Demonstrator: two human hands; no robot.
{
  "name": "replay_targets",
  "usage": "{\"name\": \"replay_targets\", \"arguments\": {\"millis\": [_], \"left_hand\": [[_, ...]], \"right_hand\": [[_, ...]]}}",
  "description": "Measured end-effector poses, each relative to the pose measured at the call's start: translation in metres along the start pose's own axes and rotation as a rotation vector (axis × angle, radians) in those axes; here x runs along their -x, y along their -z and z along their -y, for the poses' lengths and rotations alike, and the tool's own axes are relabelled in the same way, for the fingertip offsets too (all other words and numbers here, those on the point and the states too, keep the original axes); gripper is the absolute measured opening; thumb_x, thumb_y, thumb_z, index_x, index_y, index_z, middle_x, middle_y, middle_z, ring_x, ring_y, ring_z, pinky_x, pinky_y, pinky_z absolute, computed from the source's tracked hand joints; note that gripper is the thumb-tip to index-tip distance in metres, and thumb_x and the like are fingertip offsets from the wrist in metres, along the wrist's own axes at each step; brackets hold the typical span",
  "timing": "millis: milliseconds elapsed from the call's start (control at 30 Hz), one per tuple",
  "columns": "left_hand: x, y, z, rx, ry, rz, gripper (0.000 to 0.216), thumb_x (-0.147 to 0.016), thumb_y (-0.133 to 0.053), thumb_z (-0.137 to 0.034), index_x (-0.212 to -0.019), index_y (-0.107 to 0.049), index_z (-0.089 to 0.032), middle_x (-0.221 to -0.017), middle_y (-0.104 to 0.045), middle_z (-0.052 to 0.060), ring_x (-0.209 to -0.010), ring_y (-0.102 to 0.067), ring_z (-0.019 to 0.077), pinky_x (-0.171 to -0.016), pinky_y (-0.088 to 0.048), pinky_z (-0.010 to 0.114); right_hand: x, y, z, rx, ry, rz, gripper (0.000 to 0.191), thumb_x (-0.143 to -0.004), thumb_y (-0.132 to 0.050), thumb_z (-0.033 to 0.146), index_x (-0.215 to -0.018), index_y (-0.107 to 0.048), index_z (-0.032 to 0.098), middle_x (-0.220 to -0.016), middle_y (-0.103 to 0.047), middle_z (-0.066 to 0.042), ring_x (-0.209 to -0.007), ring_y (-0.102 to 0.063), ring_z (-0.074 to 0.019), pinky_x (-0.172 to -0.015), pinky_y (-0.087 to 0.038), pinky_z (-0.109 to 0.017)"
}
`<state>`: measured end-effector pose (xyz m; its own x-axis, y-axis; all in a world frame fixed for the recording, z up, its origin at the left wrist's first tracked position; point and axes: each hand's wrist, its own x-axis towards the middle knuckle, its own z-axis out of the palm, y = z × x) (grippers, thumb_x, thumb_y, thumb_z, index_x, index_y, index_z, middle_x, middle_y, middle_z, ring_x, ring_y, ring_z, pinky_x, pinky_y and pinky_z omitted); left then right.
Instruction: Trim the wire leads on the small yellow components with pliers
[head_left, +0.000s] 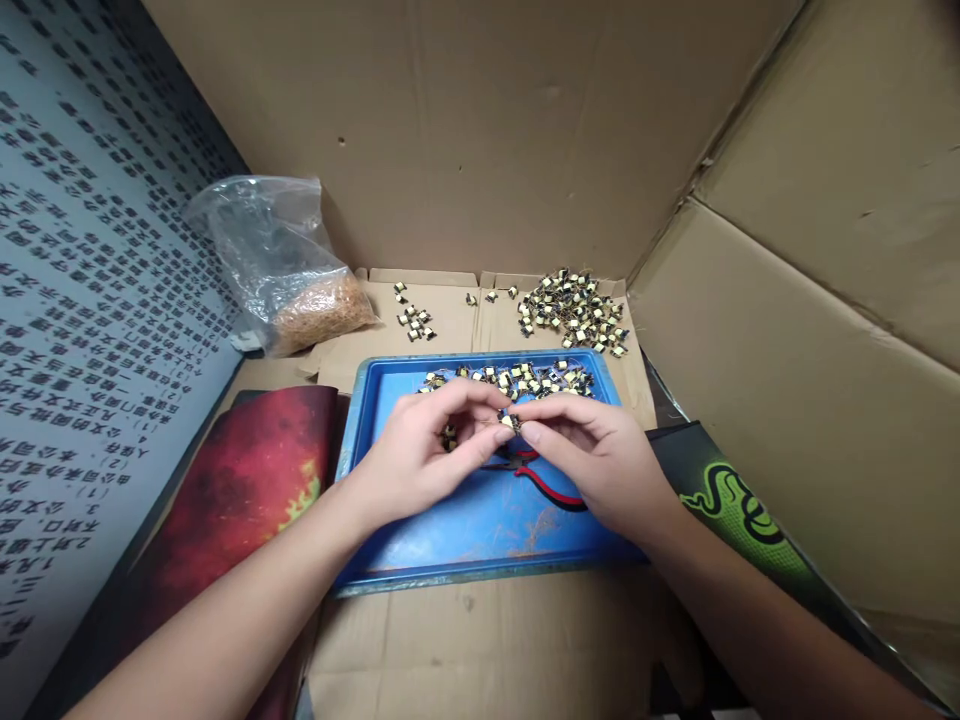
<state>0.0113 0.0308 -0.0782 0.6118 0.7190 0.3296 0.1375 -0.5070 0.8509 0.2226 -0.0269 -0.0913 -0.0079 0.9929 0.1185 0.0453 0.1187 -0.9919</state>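
Observation:
Between the fingertips of my left hand (435, 440) and my right hand (585, 445) is a small black-and-yellow transformer coil (509, 422). Both hands pinch it, thumb against forefinger, above a blue tray (420, 560). Beneath them lie red-and-black handled pliers (551, 490), partly covered by my right hand. More of the same coils (525, 380), with thin wire ends, are heaped along the tray's far side. A few others (448, 437) show behind my left fingers.
A larger pile of coils (574, 308) sits on the cardboard behind the tray, with a looser group (416, 322) to its left. A clear plastic bag (300, 280) holds orange-brown bits. Mats flank the tray, red (247, 480) and black-green (739, 505). Cardboard walls (480, 130) enclose the back and right.

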Motion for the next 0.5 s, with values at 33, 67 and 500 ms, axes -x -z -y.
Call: {"name": "replay_targets", "arguments": {"millis": [33, 67, 500], "left_hand": [[0.0, -0.001, 0.0, 0.071, 0.049, -0.011, 0.023, -0.098, -0.071, -0.027, -0.117, -0.067, -0.015, -0.092, -0.075, 0.004, -0.078, -0.069, 0.0124, -0.071, -0.057, 0.022], [-0.001, -0.001, 0.001, 0.144, 0.089, -0.022, 0.023, -0.098, -0.072, -0.029, -0.115, -0.068, -0.015, -0.094, -0.075, 0.005, -0.079, -0.069, 0.0123, -0.071, -0.057, 0.022], [-0.007, -0.002, 0.009, 0.529, 0.211, 0.006, 0.018, -0.093, -0.08, -0.024, -0.102, -0.069, -0.013, -0.086, -0.072, 0.0, -0.073, -0.063, 0.0072, -0.068, -0.051, 0.018]], "right_hand": [[-0.001, -0.002, 0.002, 0.027, 0.008, -0.002, 0.015, -0.094, -0.074, 0.032, -0.105, -0.082, 0.025, -0.105, -0.081, -0.005, -0.094, -0.077, -0.0204, -0.082, -0.063, -0.035], [-0.002, -0.003, 0.004, 0.055, 0.023, 0.003, 0.015, -0.095, -0.072, 0.031, -0.105, -0.081, 0.025, -0.106, -0.08, -0.005, -0.094, -0.076, -0.0202, -0.081, -0.063, -0.035], [-0.01, -0.003, -0.002, 0.321, 0.372, -0.033, 0.008, -0.092, -0.078, 0.016, -0.096, -0.081, 0.023, -0.097, -0.076, -0.003, -0.093, -0.072, -0.0174, -0.086, -0.057, -0.033]]}}
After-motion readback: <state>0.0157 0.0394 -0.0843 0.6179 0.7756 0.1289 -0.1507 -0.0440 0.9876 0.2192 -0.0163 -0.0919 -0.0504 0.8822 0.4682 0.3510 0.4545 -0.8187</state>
